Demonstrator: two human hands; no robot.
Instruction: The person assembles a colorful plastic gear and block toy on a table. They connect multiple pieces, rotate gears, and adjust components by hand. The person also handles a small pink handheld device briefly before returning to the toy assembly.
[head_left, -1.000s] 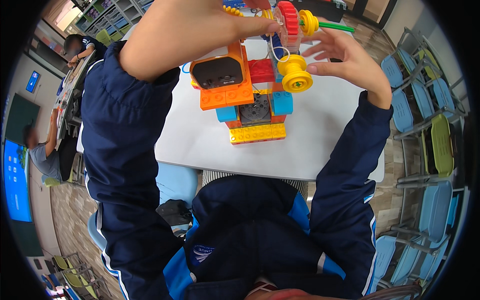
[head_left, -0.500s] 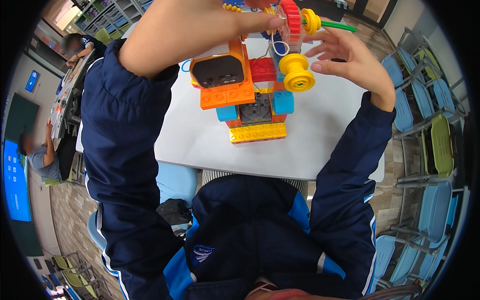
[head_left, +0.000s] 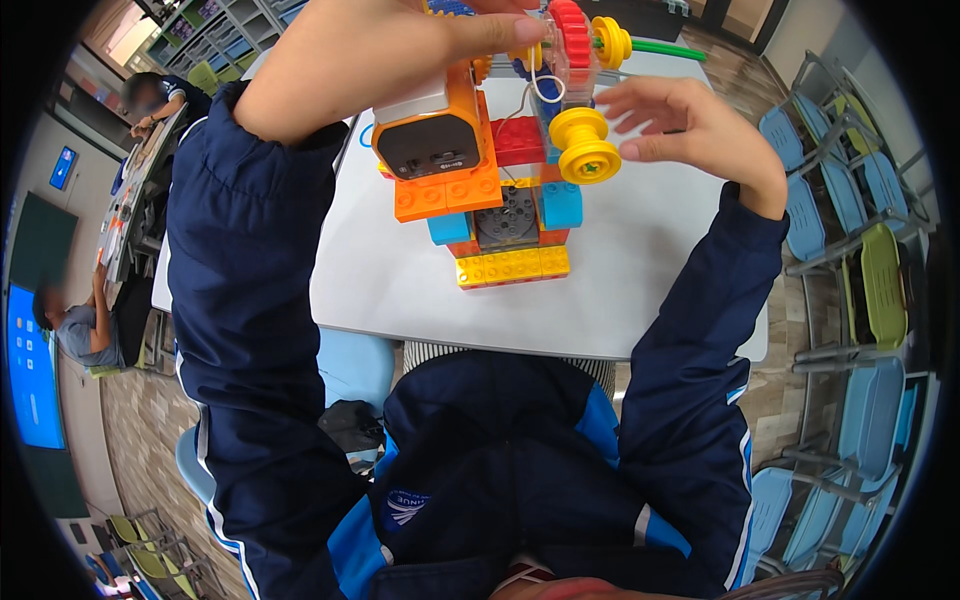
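Hands of 1 person meet over a brick-built model (head_left: 500, 180) standing on a white table (head_left: 640, 290). Left hand (head_left: 400, 45) reaches across the model's top from the left, thumb stretched along the upper edge and pressed onto the parts there; its other fingers run out of view, so whether they close on anything cannot be told. Right hand (head_left: 690, 125) is spread and loose just right of the model, fingers fanned, fingertips (head_left: 640, 150) beside a yellow wheel (head_left: 585, 145) and near touching it.

Model is a stack of bright plastic bricks: an orange block with a dark oval face (head_left: 430, 145) on its left side, a red brick in the middle, blue bricks lower down, a grey round-grilled piece between them, and a yellow strip (head_left: 512, 266) at the base, nearest the person. A red gear (head_left: 572, 35) and a yellow hub (head_left: 610, 42) sit at the top, on a green rod (head_left: 665, 47) that points away to the right of the model. Model's long axis runs from the yellow strip away from the person toward the gear.

Blue chairs (head_left: 870, 410) stand right of the table. Far left of the model, 2 other people sit at another table (head_left: 125, 200).
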